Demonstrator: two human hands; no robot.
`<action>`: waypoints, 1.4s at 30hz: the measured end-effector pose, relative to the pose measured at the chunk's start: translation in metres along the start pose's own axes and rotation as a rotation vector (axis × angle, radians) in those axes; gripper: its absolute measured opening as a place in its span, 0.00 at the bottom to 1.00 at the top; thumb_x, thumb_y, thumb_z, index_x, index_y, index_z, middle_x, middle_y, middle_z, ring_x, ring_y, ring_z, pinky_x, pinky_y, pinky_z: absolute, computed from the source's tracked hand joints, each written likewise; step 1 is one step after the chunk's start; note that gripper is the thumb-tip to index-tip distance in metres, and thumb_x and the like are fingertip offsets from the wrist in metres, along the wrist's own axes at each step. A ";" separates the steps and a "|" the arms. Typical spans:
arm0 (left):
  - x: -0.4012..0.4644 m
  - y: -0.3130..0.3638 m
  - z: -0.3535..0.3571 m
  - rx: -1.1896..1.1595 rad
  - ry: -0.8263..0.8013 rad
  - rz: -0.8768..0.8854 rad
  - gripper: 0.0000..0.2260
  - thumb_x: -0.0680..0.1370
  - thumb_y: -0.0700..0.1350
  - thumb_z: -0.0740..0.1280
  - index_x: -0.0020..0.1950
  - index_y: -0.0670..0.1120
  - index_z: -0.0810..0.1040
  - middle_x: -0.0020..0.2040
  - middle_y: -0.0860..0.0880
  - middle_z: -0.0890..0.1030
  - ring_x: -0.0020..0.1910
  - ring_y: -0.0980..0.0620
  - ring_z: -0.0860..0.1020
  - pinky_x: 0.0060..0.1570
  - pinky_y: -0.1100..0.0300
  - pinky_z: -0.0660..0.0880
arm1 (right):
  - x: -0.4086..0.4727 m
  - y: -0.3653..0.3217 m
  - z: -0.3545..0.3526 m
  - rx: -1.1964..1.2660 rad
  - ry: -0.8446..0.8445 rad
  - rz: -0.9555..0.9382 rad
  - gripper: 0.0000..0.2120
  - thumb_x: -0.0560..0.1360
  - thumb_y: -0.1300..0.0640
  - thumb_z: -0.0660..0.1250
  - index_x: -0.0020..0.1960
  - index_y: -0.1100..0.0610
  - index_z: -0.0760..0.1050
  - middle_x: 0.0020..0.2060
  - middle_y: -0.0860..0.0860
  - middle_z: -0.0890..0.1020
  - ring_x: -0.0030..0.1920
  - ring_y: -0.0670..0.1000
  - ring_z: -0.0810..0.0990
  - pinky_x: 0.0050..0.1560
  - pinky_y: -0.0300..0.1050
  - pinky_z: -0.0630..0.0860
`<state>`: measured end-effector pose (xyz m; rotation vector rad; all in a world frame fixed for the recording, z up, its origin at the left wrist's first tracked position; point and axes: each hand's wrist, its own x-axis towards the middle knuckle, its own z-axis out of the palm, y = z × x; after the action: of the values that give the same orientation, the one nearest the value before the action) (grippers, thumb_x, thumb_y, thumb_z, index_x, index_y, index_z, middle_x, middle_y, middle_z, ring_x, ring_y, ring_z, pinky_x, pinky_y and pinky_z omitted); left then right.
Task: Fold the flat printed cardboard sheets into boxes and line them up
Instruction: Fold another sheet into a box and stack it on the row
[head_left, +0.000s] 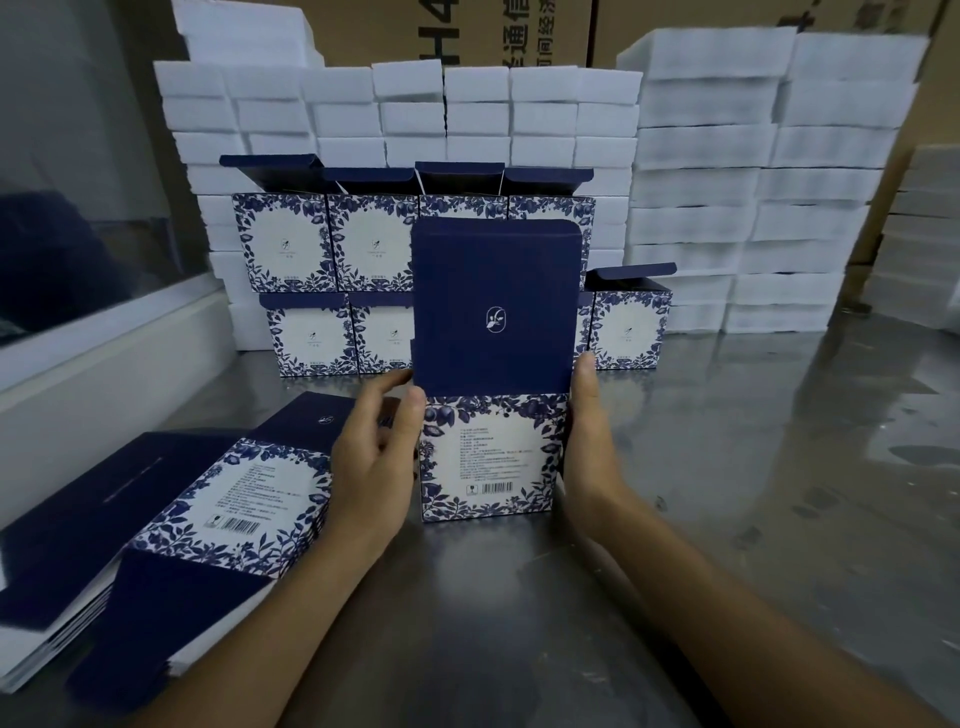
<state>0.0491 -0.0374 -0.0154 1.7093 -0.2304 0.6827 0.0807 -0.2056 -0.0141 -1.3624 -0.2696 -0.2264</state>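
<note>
at eight o'clock, stack of flat sheets (171, 525) waiting on the metal table (727, 467). dead centre, box (491, 452) standing upright, left hand (371, 467) curled against its left side, right hand (589, 441) gripping its right edge, thumbs by the raised navy lid (493, 306). could buckle or skew under uneven squeeze, or tip toward twelve o'clock into the finished rows (374, 280).

White foam blocks (701, 171) are standing stacked in tall columns behind my grey worktop (753, 467), which is reflecting light. Brown cartons (519, 31) with printed characters are rising behind them, and a white ledge (104, 338) is running along my left.
</note>
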 end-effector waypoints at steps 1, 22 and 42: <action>-0.001 0.000 -0.001 0.038 0.014 0.033 0.06 0.79 0.56 0.59 0.54 0.65 0.71 0.47 0.71 0.79 0.47 0.72 0.76 0.44 0.78 0.69 | 0.000 0.000 0.000 -0.012 -0.002 -0.011 0.24 0.69 0.23 0.55 0.53 0.31 0.82 0.58 0.40 0.84 0.62 0.43 0.81 0.70 0.51 0.69; -0.005 0.007 0.005 0.465 0.095 0.423 0.14 0.81 0.47 0.61 0.62 0.43 0.80 0.56 0.48 0.78 0.48 0.54 0.78 0.44 0.62 0.74 | -0.022 -0.017 0.021 -1.058 0.196 -0.678 0.11 0.80 0.52 0.67 0.59 0.53 0.84 0.68 0.57 0.75 0.70 0.59 0.72 0.63 0.64 0.69; -0.004 0.013 0.008 0.456 0.126 0.365 0.12 0.80 0.46 0.62 0.58 0.42 0.81 0.54 0.48 0.80 0.49 0.51 0.80 0.46 0.64 0.71 | -0.011 -0.007 0.012 -0.953 0.227 -0.715 0.09 0.79 0.55 0.68 0.54 0.59 0.83 0.57 0.58 0.78 0.56 0.59 0.77 0.51 0.60 0.76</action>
<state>0.0415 -0.0487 -0.0082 2.0701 -0.3198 1.1782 0.0675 -0.1946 -0.0090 -2.1077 -0.4835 -1.2167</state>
